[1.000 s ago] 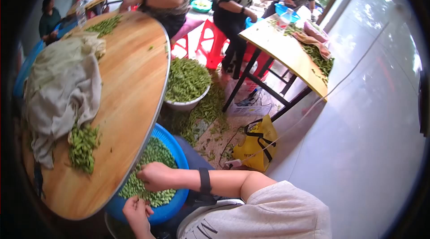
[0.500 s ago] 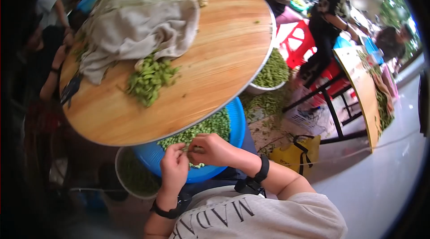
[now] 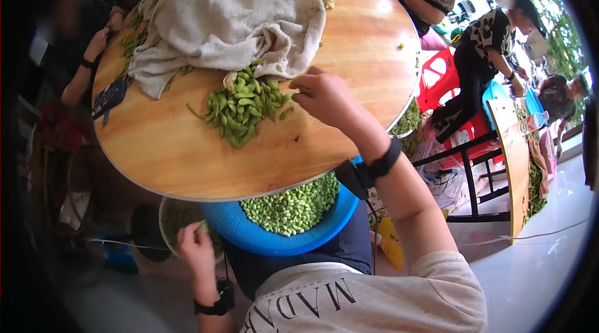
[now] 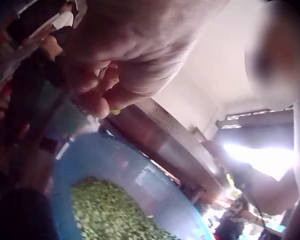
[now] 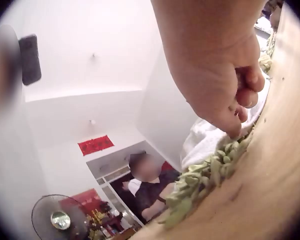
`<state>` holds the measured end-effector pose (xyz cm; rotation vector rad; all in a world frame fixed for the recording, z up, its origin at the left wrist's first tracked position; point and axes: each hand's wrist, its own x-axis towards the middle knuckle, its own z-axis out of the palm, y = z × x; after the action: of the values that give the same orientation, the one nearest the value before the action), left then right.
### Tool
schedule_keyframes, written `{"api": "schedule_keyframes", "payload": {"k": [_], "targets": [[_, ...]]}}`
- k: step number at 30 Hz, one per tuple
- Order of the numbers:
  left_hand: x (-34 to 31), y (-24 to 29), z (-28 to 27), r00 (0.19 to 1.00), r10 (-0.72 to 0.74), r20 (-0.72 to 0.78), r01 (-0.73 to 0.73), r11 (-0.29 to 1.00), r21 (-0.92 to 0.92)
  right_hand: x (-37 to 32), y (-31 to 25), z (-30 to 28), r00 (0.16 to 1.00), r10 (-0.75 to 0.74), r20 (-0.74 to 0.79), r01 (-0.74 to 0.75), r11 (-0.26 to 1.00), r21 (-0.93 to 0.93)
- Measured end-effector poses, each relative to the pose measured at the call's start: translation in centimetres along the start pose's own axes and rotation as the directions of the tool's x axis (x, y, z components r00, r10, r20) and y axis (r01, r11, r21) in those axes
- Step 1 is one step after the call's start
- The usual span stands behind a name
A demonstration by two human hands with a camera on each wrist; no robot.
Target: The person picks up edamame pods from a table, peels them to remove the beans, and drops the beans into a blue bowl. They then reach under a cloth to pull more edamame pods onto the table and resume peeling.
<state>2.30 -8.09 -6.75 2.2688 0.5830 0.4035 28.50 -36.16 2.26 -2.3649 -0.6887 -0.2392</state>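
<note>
In the head view my left hand [image 3: 198,250] is raised beside the blue basin [image 3: 274,247], left of its rim. Its thumb and finger pinch a green soybean pod [image 3: 201,227], of which a small end shows in the left wrist view. Shelled green soybeans [image 3: 290,208] lie heaped in the basin. My right hand [image 3: 327,97] reaches over the round wooden table [image 3: 349,146], fingers curled, fingertips right at the edge of a pile of soybean pods [image 3: 240,108]. I cannot tell whether those fingers grip a pod.
A pale cloth [image 3: 231,27] covers a mound behind the pods. A dark phone-like object [image 3: 108,97] lies at the table's left edge. Below stands a pale-rimmed bucket [image 3: 167,224]. Other people work around, near red stools [image 3: 437,77] and a second table [image 3: 508,146].
Both hands were together over the basin half a second ago. Since then my right hand has moved up to the pods on the table, and my left hand has moved down and left. The head view has swung left.
</note>
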Motion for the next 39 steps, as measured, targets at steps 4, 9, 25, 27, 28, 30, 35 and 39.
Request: {"api": "schedule_keyframes", "payload": {"k": [4, 9, 25, 27, 28, 30, 35, 39], "targets": [[0.4, -1.4, -3.6, 0.999, -0.044, 0.029, 0.028, 0.904, 0.427, 2.8, 1.2, 1.9, 0.895, 0.232, 0.381, -0.118, 0.947, -0.298], [3.6, 8.5, -1.7, 0.917, -0.1, 0.387, 0.181, 0.967, -0.181, -0.3, 0.6, -0.2, 0.983, 0.178, -0.034, -0.179, 0.983, -0.032], [-0.3, 17.4, 5.7, 0.88, 0.139, 0.454, 0.23, 0.711, -0.665, -15.4, -7.1, -0.5, 1.0, 0.009, -0.015, 0.004, 0.731, 0.683], [-1.2, 17.9, 5.5, 0.895, 0.215, 0.39, 0.085, 0.778, -0.623, -15.7, -7.1, -1.3, 0.994, 0.078, 0.07, -0.104, 0.65, 0.753], [-1.6, 18.2, 5.4, 0.897, 0.255, 0.361, 0.011, 0.804, -0.595, -15.9, -7.3, -1.9, 0.988, 0.095, 0.12, -0.153, 0.634, 0.758], [-0.4, 11.8, 7.3, 0.867, 0.274, 0.416, -0.013, 0.847, -0.531, -16.1, -7.5, -2.0, 0.978, 0.095, 0.185, -0.204, 0.608, 0.768], [-1.5, 17.0, 4.6, 0.713, 0.658, 0.242, -0.567, 0.745, -0.352, -16.2, -7.1, 0.2, 0.942, 0.077, 0.326, -0.305, 0.598, 0.741], [-1.2, 17.0, 3.9, 0.692, 0.648, 0.319, -0.565, 0.761, -0.32, -16.2, -7.8, -0.4, 0.916, 0.068, 0.396, -0.375, 0.495, 0.784]]}}
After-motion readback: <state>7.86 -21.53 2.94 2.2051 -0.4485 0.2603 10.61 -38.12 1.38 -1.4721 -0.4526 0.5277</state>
